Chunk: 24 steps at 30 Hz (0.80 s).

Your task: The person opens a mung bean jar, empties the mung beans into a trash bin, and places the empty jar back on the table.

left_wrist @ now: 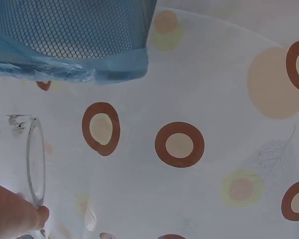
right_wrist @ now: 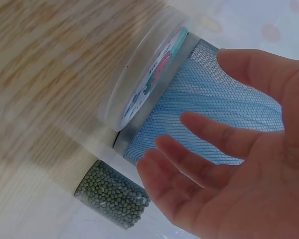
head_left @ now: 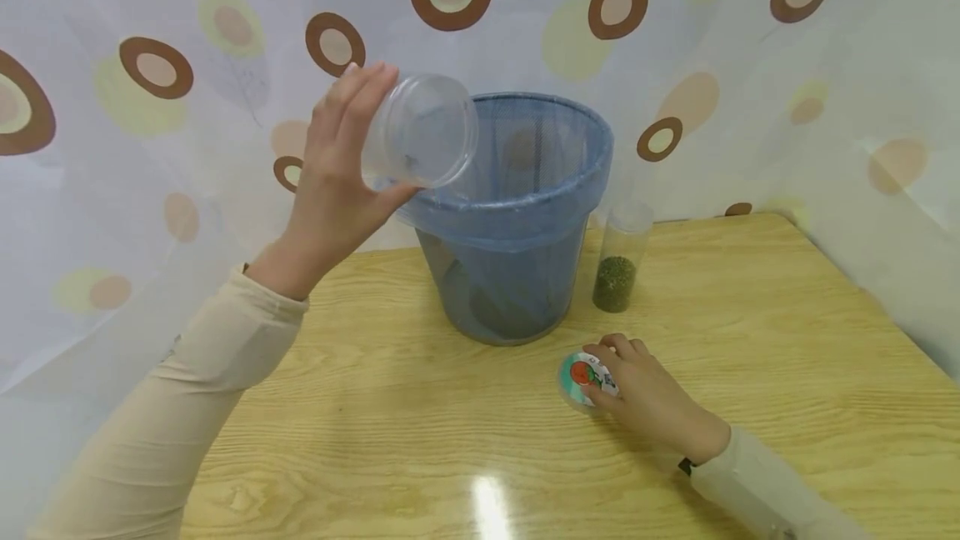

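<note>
My left hand (head_left: 333, 169) is raised at the left rim of a blue-lined mesh wastebasket (head_left: 502, 273) and grips a clear plastic jar (head_left: 431, 132). The jar is tilted on its side, its round opening facing the camera. Small dark specks cling inside the jar wall (left_wrist: 5, 149) in the left wrist view. Low on the table, my right hand (head_left: 652, 402) hovers over a round lid (head_left: 573, 377) with a tomato-like picture. Its fingers are spread and loosely bent, and the right wrist view shows them apart from the lid (right_wrist: 137, 74).
Right of the wastebasket stands a clear cylindrical container (head_left: 617, 277), partly filled with small green beans (right_wrist: 112, 194). The wooden table (head_left: 750, 340) meets a patterned sheet (head_left: 675, 48) behind. A bright reflection lies near its front.
</note>
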Each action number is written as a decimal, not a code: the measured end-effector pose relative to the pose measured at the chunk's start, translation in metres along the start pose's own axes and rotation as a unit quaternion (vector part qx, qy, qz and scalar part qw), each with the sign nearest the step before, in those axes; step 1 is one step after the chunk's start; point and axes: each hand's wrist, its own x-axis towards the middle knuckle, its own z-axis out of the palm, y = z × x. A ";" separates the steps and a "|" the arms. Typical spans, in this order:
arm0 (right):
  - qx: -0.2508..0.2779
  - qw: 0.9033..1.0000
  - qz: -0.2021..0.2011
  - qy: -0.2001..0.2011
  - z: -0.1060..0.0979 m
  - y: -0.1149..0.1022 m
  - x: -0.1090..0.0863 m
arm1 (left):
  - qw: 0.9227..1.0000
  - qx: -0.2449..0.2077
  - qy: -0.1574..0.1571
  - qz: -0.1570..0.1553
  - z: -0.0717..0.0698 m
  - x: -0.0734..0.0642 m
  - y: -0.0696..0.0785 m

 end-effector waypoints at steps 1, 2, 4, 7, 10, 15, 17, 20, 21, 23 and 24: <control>0.001 1.000 0.001 0.000 0.000 0.000 0.000 | 1.000 0.006 -0.005 0.004 0.000 0.002 -0.002; 0.002 1.000 0.001 -0.001 0.000 0.000 0.000 | 1.000 0.010 -0.009 0.007 0.000 0.003 -0.003; 0.003 1.000 0.003 -0.001 0.000 -0.001 0.000 | 1.000 0.017 -0.018 0.011 0.000 0.006 -0.006; 0.001 1.000 0.003 -0.001 0.000 -0.001 0.000 | 0.999 0.021 -0.030 0.009 0.000 0.008 -0.009; 0.000 1.000 0.002 0.000 0.001 -0.001 0.000 | 0.999 0.016 -0.033 0.006 0.001 0.008 -0.010; -0.001 1.000 0.001 0.002 0.001 0.000 0.000 | 0.999 -0.025 -0.016 0.022 0.002 0.002 -0.009; -0.004 1.000 0.005 -0.001 0.001 -0.001 0.000 | 0.998 -0.050 -0.006 0.029 0.003 0.000 -0.007; -0.008 1.000 0.017 -0.011 0.000 -0.001 -0.001 | 0.996 -0.081 0.006 0.035 0.005 -0.004 0.000; -0.008 1.000 0.022 -0.015 0.000 -0.001 -0.002 | 0.995 -0.090 0.011 0.035 0.005 -0.005 0.003; -0.005 0.999 0.031 -0.023 0.000 0.000 -0.003 | 0.994 -0.106 0.018 0.033 0.006 -0.007 0.012; -0.003 0.999 0.035 -0.026 0.000 0.000 -0.003 | 0.993 -0.114 0.020 0.031 0.007 -0.009 0.016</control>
